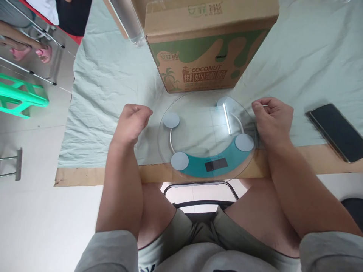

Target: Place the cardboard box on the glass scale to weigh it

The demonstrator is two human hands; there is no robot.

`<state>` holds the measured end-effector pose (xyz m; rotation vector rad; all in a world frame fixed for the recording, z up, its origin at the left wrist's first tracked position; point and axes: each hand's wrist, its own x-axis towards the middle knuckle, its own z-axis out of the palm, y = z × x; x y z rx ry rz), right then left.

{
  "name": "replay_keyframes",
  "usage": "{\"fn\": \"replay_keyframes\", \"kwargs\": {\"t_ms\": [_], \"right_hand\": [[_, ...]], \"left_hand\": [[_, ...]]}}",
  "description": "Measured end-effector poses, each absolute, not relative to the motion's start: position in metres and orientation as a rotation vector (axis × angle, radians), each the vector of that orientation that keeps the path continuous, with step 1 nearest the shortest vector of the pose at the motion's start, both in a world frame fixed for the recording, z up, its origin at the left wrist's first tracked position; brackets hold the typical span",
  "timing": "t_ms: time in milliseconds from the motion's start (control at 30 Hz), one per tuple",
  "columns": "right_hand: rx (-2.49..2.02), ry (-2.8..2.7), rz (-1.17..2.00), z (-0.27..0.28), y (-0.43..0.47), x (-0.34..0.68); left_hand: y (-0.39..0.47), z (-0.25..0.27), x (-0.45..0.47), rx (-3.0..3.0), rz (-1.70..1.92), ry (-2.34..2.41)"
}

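At the centre of the frame, the round glass scale lies between the person's left hand and right hand, both curled into loose fists, the left just beside the rim, the right too close to tell whether it touches. The fists' insides are hidden, the upper edge crops the carton, and the scale's dark display is unreadable.

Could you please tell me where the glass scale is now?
In the middle of the head view, the glass scale lies at the near edge of the table, between the left hand and right hand, nearer than the cardboard box.
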<state>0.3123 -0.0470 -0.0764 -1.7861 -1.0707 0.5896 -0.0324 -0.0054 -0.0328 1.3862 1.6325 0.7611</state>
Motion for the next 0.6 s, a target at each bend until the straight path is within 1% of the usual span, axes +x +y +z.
{"fn": "replay_keyframes", "kwargs": {"t_ms": [233,467,600], "right_hand": [[-1.672,-1.015,0.517,-0.070,-0.030,0.319],[-1.555,-1.006,0.576,-0.055,-0.025,0.301],[-1.498,-1.014,0.511,-0.047,-0.005,0.291]], "left_hand": [[0.004,-0.040,-0.023,1.346,0.864,1.585],[0.007,-0.022,-0.003,1.298,0.981,1.558],[0.020,-0.014,0.011,1.246,1.114,1.518]]}}
